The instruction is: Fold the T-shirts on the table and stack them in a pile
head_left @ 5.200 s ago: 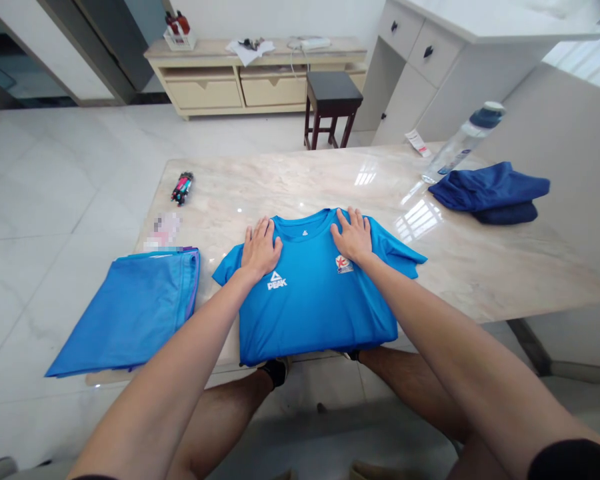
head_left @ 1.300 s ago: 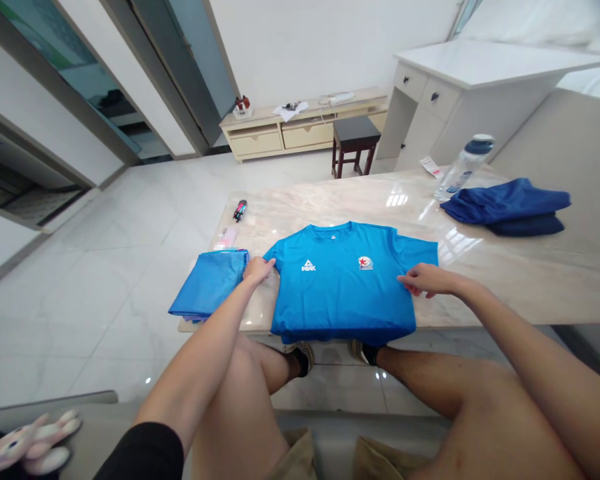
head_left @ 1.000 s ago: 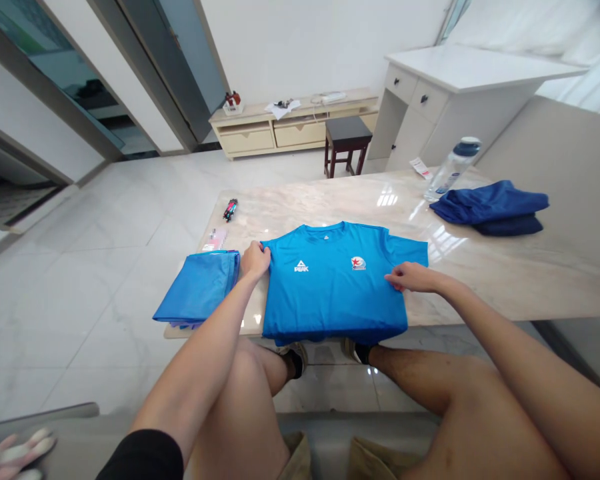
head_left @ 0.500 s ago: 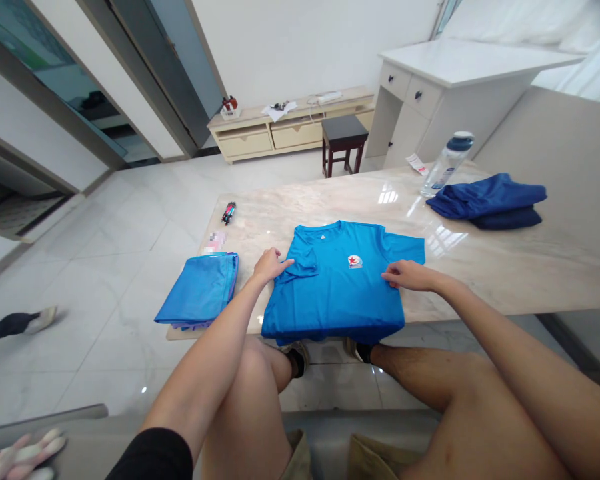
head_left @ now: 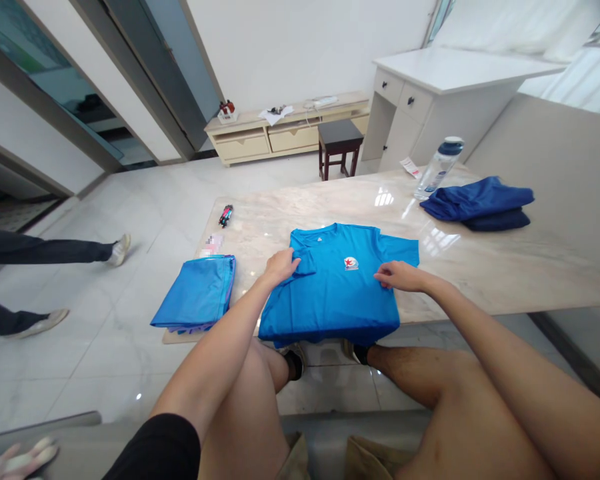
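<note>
A blue T-shirt (head_left: pixel 337 293) with a round red-and-white badge lies front up at the table's near edge, its lower part hanging over. Its sleeve on my left is folded inward over the chest and covers the white logo; the other sleeve (head_left: pixel 403 249) sticks out sideways. My left hand (head_left: pixel 281 267) is closed at the edge of the folded-in part, thumb and fingers on the cloth. With curled fingertips my right hand (head_left: pixel 399 275) pinches the shirt's side just below the outstretched sleeve. Left of the shirt lies a stack of folded blue cloth (head_left: pixel 195 290).
On the marble-patterned table (head_left: pixel 300 200) are a bundle of pens (head_left: pixel 225 216), a clear bottle (head_left: pixel 439 167), a paper slip (head_left: pixel 411 168) and crumpled dark-blue cloth (head_left: pixel 480 203). A stool (head_left: pixel 340 137) stands beyond. Another person's legs (head_left: pixel 55 251) show at left.
My left hand has brought the left-side sleeve inward over the chest, covering the logo. My right hand stays at the shirt's other side. Another person's legs have come into view at left.
</note>
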A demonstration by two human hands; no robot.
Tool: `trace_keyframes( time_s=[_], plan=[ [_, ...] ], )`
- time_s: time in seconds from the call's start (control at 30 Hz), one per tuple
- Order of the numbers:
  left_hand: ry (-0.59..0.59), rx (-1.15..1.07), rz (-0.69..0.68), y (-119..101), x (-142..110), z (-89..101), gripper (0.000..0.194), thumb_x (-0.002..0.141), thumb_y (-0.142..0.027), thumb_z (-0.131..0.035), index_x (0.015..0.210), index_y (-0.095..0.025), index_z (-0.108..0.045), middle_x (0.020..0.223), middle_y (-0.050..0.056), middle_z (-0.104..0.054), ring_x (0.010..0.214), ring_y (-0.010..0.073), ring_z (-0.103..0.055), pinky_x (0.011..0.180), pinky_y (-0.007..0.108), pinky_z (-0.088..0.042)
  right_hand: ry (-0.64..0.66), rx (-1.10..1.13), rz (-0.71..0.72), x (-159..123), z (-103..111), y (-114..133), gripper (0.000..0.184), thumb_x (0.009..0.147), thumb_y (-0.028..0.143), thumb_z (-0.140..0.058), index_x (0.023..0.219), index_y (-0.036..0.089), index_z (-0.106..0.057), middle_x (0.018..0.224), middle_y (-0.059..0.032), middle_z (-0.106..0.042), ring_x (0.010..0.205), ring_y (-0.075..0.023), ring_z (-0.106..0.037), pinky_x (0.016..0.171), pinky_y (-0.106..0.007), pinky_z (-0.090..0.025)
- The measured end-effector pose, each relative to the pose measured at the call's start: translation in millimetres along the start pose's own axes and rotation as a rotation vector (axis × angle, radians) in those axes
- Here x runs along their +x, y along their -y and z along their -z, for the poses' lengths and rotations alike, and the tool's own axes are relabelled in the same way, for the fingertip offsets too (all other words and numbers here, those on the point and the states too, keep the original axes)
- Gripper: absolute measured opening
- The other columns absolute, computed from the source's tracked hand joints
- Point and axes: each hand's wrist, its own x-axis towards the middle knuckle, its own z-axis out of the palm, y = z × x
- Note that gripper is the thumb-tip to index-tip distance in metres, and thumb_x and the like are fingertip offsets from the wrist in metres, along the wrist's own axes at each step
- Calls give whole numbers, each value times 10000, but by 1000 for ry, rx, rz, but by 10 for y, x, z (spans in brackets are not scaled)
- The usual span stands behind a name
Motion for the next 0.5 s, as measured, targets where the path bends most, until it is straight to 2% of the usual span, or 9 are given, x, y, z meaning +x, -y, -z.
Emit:
trace_keyframes(
  time_s=[0.13,0.33,0.4,0.5],
  plan=[
    [-157,-165,16,259,-50,112,287,1086,-361,-529,1273,-192,-667,1193,136,-795,1096,289,-751,919,348,-541,1,-34,9,56,-1,139,293,1074,349,-564,973,160,-764,928,-104,-837,874,-252,-789,747,-290,-531],
    [-341,-231,266,937,-280,219,285,1049,-331,-574,1275,-168,-632,1145,150,-785,1105,316,-742,940,370,-539,-32,-150,38,188,2,381,317,1076,374,-583,1019,151,-801,948,-125,-834,869,-267,-788,728,-289,-509],
    [-372,-231,327,1092,-336,217,269,1050,-335,-562,1235,-163,-654,1177,168,-785,1132,326,-737,976,383,-535,-69,-181,15,253,9,407,332,1074,380,-579,1045,143,-809,972,-138,-834,888,-278,-793,743,-293,-514],
    [-431,-247,417,1214,-369,198,265,1057,-314,-533,1220,-166,-681,1244,186,-780,1189,337,-728,1034,407,-524,-131,-185,-61,360,22,352,320,1048,367,-600,1080,135,-817,981,-146,-833,920,-289,-799,761,-294,-530]
  ],
)
